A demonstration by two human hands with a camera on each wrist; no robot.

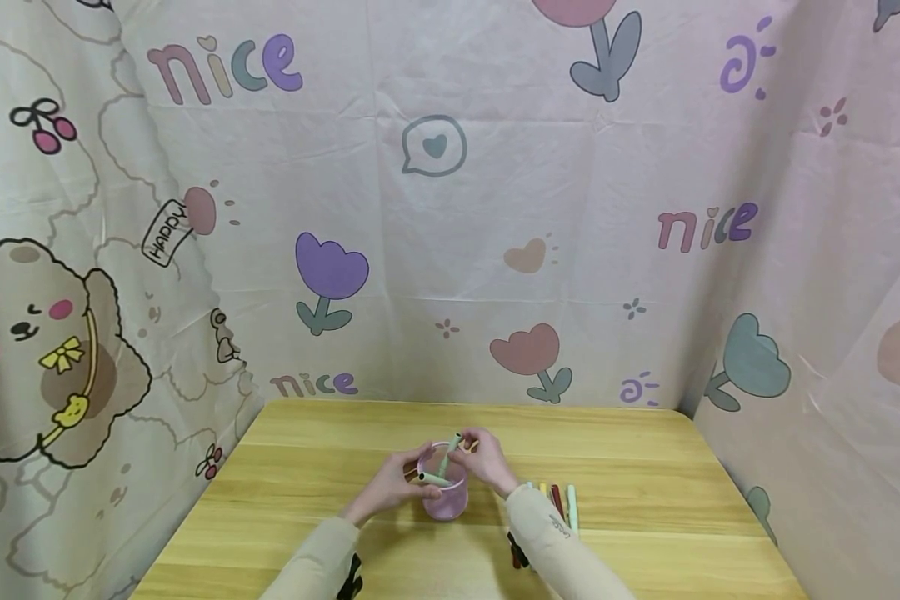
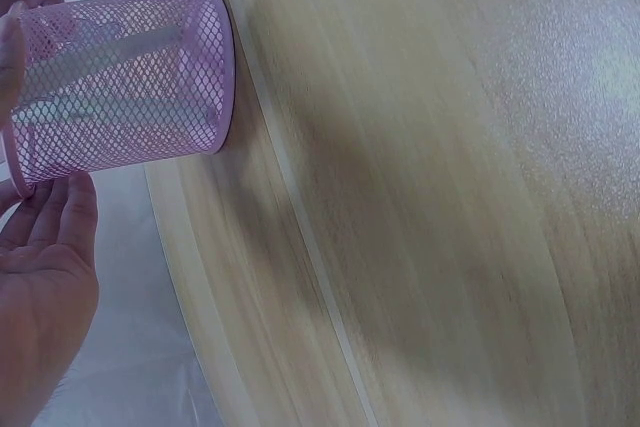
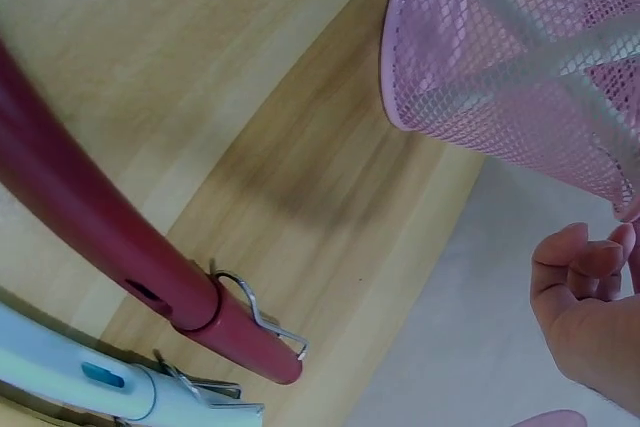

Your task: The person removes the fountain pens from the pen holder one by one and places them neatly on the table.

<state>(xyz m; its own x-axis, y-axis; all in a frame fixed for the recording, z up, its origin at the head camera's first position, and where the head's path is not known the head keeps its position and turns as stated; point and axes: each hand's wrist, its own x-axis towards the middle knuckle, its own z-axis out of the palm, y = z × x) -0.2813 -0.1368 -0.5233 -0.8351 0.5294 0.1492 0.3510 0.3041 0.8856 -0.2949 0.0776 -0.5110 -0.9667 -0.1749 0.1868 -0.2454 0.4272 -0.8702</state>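
A pink mesh pen holder (image 1: pixel 446 502) is between the two hands. My left hand (image 1: pixel 396 486) grips it near the rim, with the thumb on the near side and fingers on the far side. Two pale green pens lean crossed inside, seen through the mesh in the right wrist view. One green pen (image 1: pixel 433 479) tilts toward the left hand; the other green pen (image 1: pixel 443 463) rises toward the right. My right hand (image 1: pixel 487 460) pinches this second pen near its upper end, fingers curled at the rim. In the left wrist view, the holder (image 2: pixel 125 82) hides part of the fingers.
Several pens lie on the wooden table (image 1: pixel 307 467) beside the right forearm, among them a dark red pen (image 3: pixel 110 217), a light blue pen (image 3: pixel 110 372) and a mint pen (image 1: pixel 572 508). The forearm partly covers them. A patterned cloth (image 1: pixel 450 250) hangs behind the table.
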